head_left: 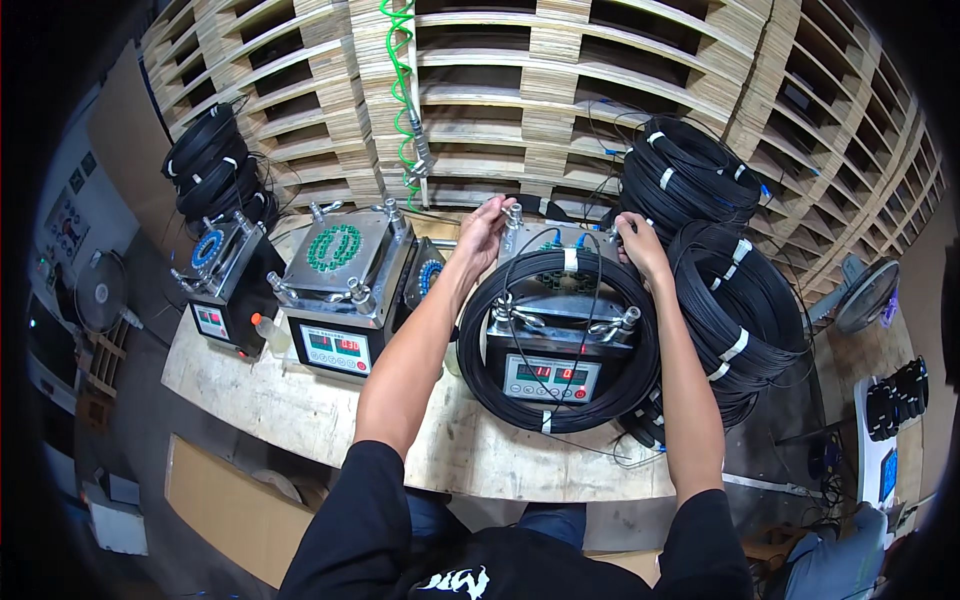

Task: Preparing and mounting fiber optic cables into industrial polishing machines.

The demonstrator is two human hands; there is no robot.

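Note:
A square metal polishing machine (520,243) stands before me, with clamp posts and levers at its corners. My left hand (485,234) is closed at the far left clamp lever (513,214). At the far right corner, my right hand (641,246) has its fingers bent around another clamp lever, mostly hidden by them. A coil of black cable (478,372), bound with white tape, leans against the machine's front. Two cable ends with blue connectors (581,241) rise to its top plate. A lit display panel (551,379) shows through the coil.
Two similar machines (345,290) (218,290) stand left on the wooden table (250,385). Between them is an orange-capped bottle (275,335). Black cable coils (740,300) (690,175) crowd the right; more coils (212,160) stack far left. Wooden pallets (470,125) and a green spiral hose (400,90) stand behind.

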